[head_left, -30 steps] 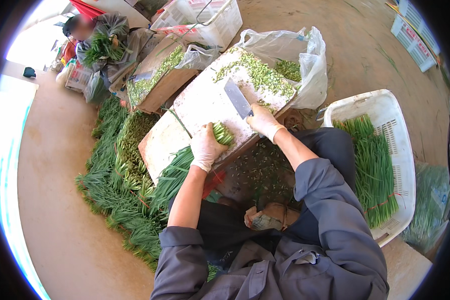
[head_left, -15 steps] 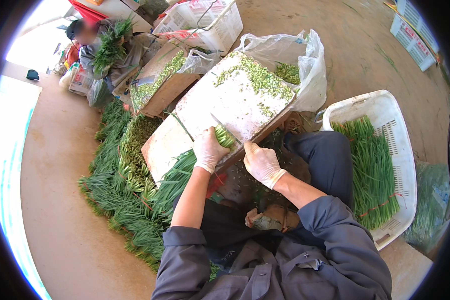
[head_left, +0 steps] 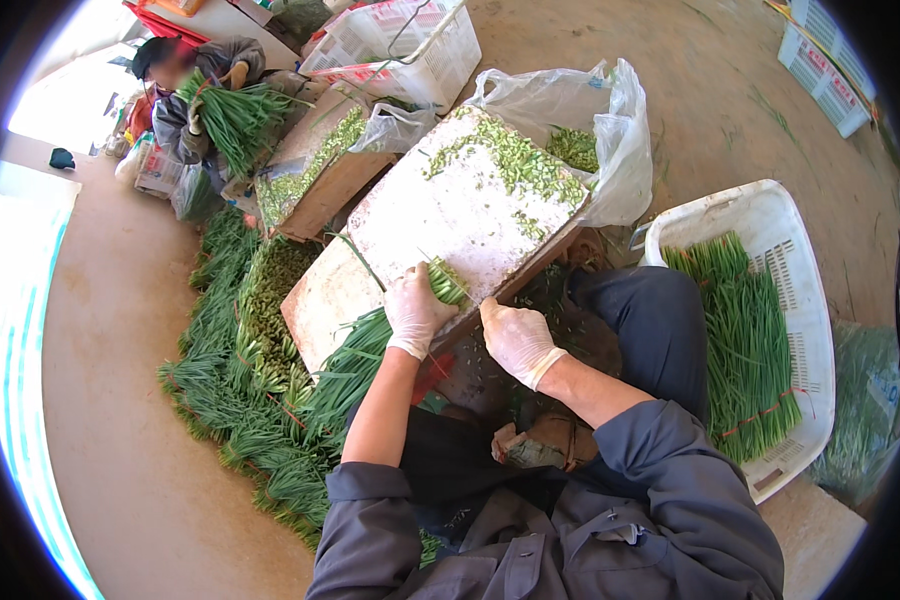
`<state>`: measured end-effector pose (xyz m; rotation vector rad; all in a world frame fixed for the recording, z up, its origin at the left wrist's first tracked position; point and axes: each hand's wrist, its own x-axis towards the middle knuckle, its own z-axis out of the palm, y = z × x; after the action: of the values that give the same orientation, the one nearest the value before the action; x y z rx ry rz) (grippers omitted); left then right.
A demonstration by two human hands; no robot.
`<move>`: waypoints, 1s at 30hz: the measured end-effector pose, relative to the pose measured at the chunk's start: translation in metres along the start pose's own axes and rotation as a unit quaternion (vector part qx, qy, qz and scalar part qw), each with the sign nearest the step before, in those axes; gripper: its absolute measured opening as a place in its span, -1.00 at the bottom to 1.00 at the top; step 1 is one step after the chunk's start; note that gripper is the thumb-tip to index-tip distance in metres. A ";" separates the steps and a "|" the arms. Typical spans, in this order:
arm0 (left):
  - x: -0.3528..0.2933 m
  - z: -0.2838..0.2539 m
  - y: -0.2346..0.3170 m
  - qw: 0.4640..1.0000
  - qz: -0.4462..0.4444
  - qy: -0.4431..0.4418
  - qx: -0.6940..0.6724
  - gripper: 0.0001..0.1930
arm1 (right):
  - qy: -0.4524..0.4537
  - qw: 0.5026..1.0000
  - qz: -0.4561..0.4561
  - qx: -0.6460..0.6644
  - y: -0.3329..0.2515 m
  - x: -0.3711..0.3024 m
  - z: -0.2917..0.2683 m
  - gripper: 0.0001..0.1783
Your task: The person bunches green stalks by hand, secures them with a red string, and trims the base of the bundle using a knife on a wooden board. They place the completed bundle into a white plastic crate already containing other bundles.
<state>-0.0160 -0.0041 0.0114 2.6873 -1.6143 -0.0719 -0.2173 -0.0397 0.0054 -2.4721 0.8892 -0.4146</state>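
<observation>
My gloved left hand (head_left: 413, 310) is closed around a bunch of chives (head_left: 447, 283) on a pale cutting board (head_left: 385, 215). The pale stem ends point right, past my fingers, and the green leaves trail down to the left off the board. At the board's near edge, my gloved right hand (head_left: 520, 340) is closed on a knife (head_left: 474, 294). Its thin blade shows only faintly beside the stem ends, and its handle is hidden in my fist. Chopped stem bits (head_left: 515, 165) lie scattered over the far part of the board.
A clear plastic bag (head_left: 620, 150) hangs at the board's far right edge. To my right stands a white basket (head_left: 810, 300) of tied chives (head_left: 740, 340). Chive bundles (head_left: 230, 370) are piled on the left. A co-worker (head_left: 200, 100) holds chives beside another board (head_left: 330, 185).
The knife blade, which lay plainly across the stem ends, now shows less. My right hand has shifted slightly left and down. The co-worker has swung their chives so the leaves point right.
</observation>
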 end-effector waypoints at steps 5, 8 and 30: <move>0.000 0.006 -0.002 1.000 0.006 0.003 -0.012 -0.20 | -0.048 0.999 0.015 0.011 -0.005 0.021 -0.004 -0.87; 0.004 0.004 0.003 0.999 0.003 0.006 -0.031 -0.21 | -0.060 0.997 0.037 0.033 -0.003 0.046 0.012 -0.85; 0.011 0.010 -0.001 0.998 -0.013 0.045 -0.034 -0.49 | -0.132 0.985 0.073 0.086 0.009 0.105 0.046 -0.74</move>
<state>-0.0102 -0.0133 0.0015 2.6219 -1.5232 -0.0055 -0.1244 -0.0992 -0.0259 -2.2226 0.8772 -0.1024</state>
